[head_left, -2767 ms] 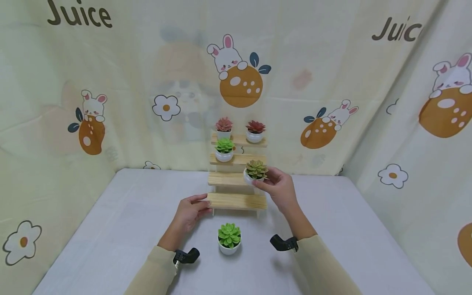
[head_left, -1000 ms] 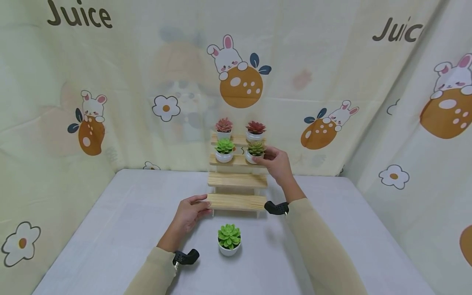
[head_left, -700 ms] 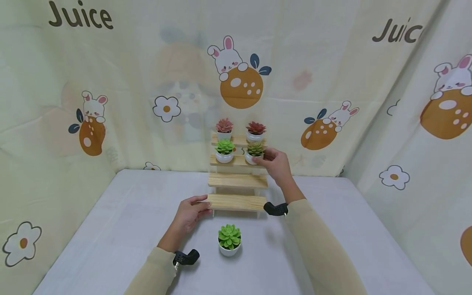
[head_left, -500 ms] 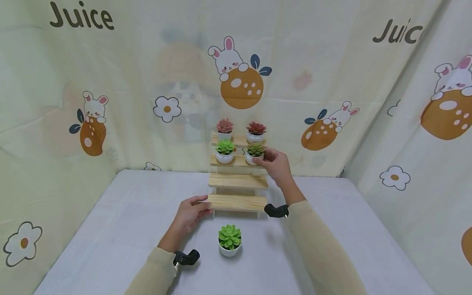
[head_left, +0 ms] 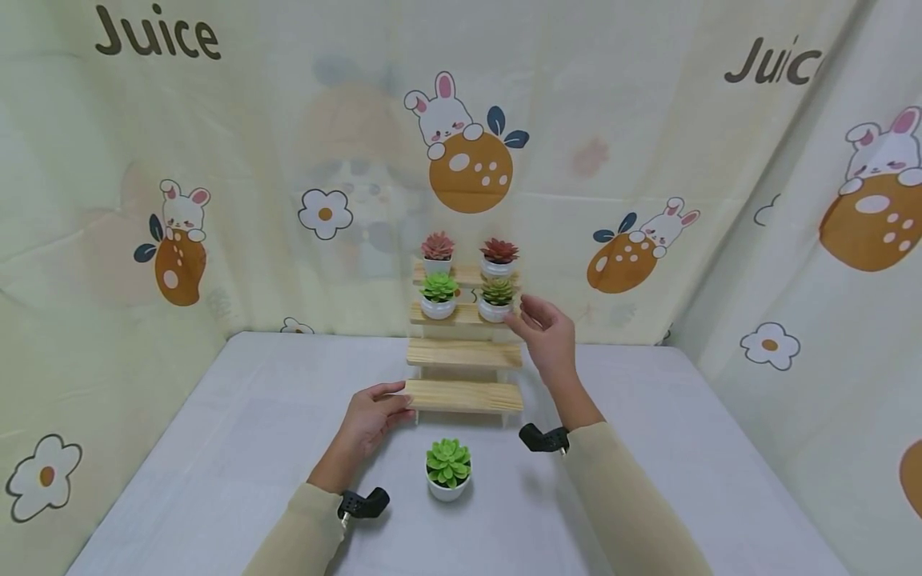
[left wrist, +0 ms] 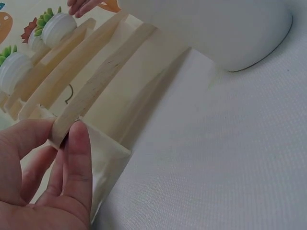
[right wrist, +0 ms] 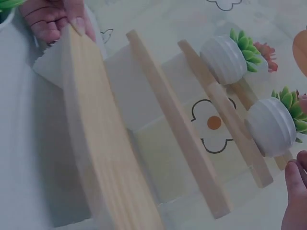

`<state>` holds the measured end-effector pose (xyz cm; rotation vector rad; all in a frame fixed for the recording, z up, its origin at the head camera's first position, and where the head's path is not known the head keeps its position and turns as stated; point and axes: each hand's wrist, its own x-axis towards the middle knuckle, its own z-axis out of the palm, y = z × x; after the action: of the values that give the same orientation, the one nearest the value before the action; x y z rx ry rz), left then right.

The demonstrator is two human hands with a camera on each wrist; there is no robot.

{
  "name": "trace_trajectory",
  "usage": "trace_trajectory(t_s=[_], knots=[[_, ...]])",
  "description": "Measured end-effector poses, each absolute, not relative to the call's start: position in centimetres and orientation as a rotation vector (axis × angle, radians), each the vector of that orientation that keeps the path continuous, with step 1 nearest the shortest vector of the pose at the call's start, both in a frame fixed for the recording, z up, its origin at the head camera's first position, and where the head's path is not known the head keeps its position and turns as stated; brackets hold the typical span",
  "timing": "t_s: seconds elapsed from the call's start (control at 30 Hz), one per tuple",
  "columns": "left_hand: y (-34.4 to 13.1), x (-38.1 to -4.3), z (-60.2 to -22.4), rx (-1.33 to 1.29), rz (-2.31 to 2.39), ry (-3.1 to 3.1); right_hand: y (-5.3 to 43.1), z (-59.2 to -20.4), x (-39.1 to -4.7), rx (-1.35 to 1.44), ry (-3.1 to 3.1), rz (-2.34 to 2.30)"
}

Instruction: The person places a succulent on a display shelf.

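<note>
A four-tier wooden plant stand (head_left: 464,394) stands on the table, its steps rising toward the back. My left hand (head_left: 370,418) pinches the left end of the lowest board, thumb on one side and fingers on the other (left wrist: 79,158). On the second tier from the top sits an olive-green succulent in a white pot (head_left: 495,301). My right hand (head_left: 549,332) is just right of that pot, fingers loosely bent and holding nothing; in the right wrist view its fingertips (right wrist: 293,167) are close beside the pot. A bright green succulent (head_left: 438,295) shares that tier on the left.
The top tier bears a pink succulent (head_left: 438,251) and a dark red succulent (head_left: 499,256). Another green succulent in a white pot (head_left: 448,469) stands on the white tablecloth (head_left: 274,432) in front of the stand. A printed curtain (head_left: 274,144) hangs behind.
My right hand carried the olive-green succulent up and back onto the second tier from the top, then let go and drew slightly right. My left hand stayed on the lowest board.
</note>
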<state>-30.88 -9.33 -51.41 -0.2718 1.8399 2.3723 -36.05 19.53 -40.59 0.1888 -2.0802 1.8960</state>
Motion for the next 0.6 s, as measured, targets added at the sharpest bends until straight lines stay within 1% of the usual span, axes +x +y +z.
trace_trajectory(t_s=[0.3,0.6], knots=[[-9.5,-30.7,-51.6,-0.203,2.421,1.808,19.2,-43.3,-33.1,0.222,-2.075,1.882],[-9.4,-30.8,-51.6,-0.19,2.423,1.797,19.5,-45.8,-29.2,0.341,-1.946,2.006]])
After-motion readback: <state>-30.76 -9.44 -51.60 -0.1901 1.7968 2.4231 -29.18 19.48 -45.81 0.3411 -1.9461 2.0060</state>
